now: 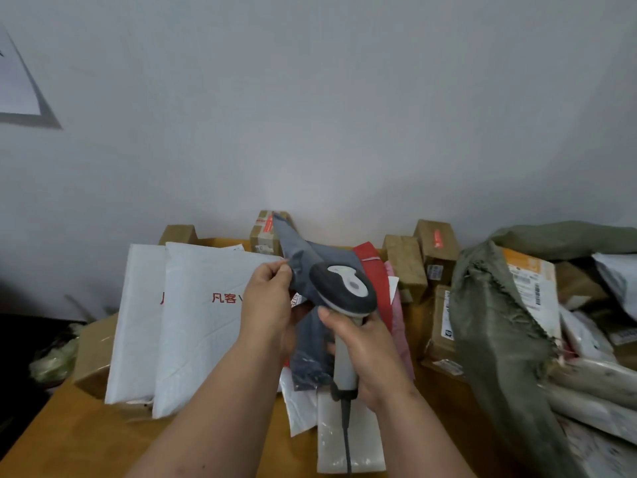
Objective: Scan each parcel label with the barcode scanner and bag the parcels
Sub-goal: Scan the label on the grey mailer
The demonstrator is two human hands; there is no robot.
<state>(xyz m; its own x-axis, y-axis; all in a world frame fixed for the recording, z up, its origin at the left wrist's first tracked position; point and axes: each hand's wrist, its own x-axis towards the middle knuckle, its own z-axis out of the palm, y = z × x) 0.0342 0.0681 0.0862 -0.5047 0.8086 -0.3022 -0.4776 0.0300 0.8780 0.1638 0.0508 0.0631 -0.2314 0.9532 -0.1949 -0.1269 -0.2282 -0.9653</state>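
My left hand [267,305] pinches a grey plastic mailer parcel [303,257] by its edge and holds it up above the table. My right hand [365,353] grips the white handle of the barcode scanner [344,288]. Its dark head sits right in front of the grey parcel, and its cable hangs down toward me. A large olive-green woven sack [496,326] lies open at the right with several parcels inside it. The grey parcel's label is hidden from me.
Two white padded mailers [193,326] with red print lean on a cardboard box [93,353] at the left. Red and pink mailers [379,270] and several small brown boxes [406,263] stand along the wall. White mailers lie on the wooden table [69,439] beneath my hands.
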